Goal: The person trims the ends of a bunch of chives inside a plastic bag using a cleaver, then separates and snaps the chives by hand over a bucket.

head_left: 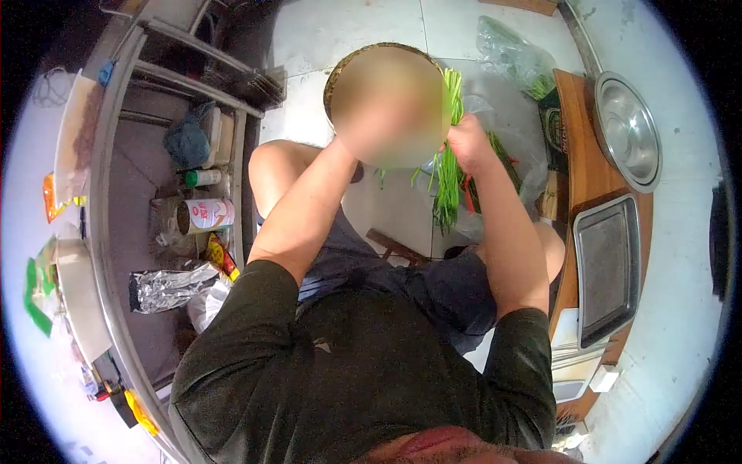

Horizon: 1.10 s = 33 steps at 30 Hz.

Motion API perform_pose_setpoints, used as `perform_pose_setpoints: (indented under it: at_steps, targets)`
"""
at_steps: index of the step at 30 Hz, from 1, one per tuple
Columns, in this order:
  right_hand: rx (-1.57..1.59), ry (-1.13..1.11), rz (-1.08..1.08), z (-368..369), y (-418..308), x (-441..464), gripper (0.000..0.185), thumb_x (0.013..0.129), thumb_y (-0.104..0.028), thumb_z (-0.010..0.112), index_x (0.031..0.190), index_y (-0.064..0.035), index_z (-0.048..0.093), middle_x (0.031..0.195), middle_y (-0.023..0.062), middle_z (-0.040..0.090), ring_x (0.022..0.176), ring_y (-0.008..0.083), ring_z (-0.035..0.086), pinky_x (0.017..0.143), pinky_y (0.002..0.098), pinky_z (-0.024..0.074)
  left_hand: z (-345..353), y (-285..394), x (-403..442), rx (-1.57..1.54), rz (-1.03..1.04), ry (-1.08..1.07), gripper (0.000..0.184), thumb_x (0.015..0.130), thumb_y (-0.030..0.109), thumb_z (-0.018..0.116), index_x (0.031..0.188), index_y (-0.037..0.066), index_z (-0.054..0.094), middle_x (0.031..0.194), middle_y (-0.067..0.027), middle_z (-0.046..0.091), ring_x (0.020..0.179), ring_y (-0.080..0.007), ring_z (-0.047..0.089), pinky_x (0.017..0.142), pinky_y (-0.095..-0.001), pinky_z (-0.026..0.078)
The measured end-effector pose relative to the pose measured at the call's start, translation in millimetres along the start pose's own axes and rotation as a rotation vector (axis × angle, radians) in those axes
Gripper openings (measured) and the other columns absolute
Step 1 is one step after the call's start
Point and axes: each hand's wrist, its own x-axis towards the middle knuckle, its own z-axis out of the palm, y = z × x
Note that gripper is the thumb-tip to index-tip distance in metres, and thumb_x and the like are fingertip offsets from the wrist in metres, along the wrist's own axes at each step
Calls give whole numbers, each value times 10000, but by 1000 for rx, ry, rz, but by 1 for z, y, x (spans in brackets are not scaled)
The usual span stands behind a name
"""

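A bunch of long thin green stems [447, 185] stands nearly upright in the view, with my right hand [468, 143] closed around it. Some loose ends hang below that fist. My left hand [375, 116] reaches over a round container [337, 66] with a dark, patterned rim. A blurred patch covers its fingers and most of the container, so what it touches or holds there is hidden. More dark green stems with a red tie [468, 193] lie just beneath my right forearm.
Clear plastic bags with greens [514, 58] lie on the tiled floor. On the right, a wooden bench [581, 147] bears a metal bowl [627, 131] and a metal tray [607, 271]. A metal-framed shelf [116, 193] on the left holds a can [210, 215] and foil [171, 286].
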Motion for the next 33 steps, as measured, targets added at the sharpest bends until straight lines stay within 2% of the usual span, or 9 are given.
perform_pose_setpoints:
  at_steps: [2,8,9,12,17,20,24,27,33]
  targets:
    - [15,-9,-7,1,-1,0,233,808,-205,651,687,-6,634,602,66,610,539,129,546,518,277,412,-3,-1,2,-30,-6,-58,497,895,378,565,1276,66,497,1122,-99,623,960,-198,638,796,-332,539]
    - [-11,15,2,4,-8,-3,216,798,-194,667,699,-4,646,597,56,602,527,127,538,503,281,403,-21,-19,31,11,308,46,158,859,173,578,947,45,607,707,-19,580,587,-130,520,538,-266,405]
    - [-37,28,13,2,-6,-2,210,797,-192,671,704,-4,649,596,53,600,525,127,536,500,282,402,-16,-13,31,-101,252,131,48,822,93,579,798,51,581,579,22,470,499,-105,388,495,-250,293]
    - [-42,30,9,1,-3,-1,199,791,-189,682,713,-7,654,596,44,596,517,125,527,496,283,397,-27,-8,36,-298,199,138,48,821,97,589,803,55,577,603,5,492,504,-111,412,494,-249,316]
    - [-35,50,32,3,-2,-1,195,787,-187,677,711,-8,653,591,46,591,508,123,520,488,288,396,-42,-14,55,-304,164,458,125,852,168,600,782,67,579,647,-8,510,500,-105,415,452,-270,319]
    - [-74,61,62,0,6,5,184,784,-174,663,717,-4,648,594,50,589,507,124,522,484,289,398,-46,-28,57,-89,77,414,147,858,190,617,790,62,596,632,-3,500,491,-96,403,449,-258,309]
    - [16,71,47,1,9,5,165,783,-153,645,733,4,643,607,55,590,508,127,522,483,290,404,-24,-36,42,-137,114,271,120,862,153,643,866,33,651,623,26,504,502,-72,400,456,-236,286]
    - [11,69,69,1,8,5,142,791,-129,629,757,7,647,624,57,595,515,130,523,486,291,408,-18,-45,39,-162,333,49,78,862,106,639,883,35,664,642,28,532,518,-62,400,482,-223,297]
    - [30,35,70,7,-5,-2,125,797,-103,619,795,17,655,645,60,599,529,132,527,490,295,412,-13,-41,39,-122,331,52,72,863,99,642,820,41,636,645,34,536,531,-58,418,495,-216,307]
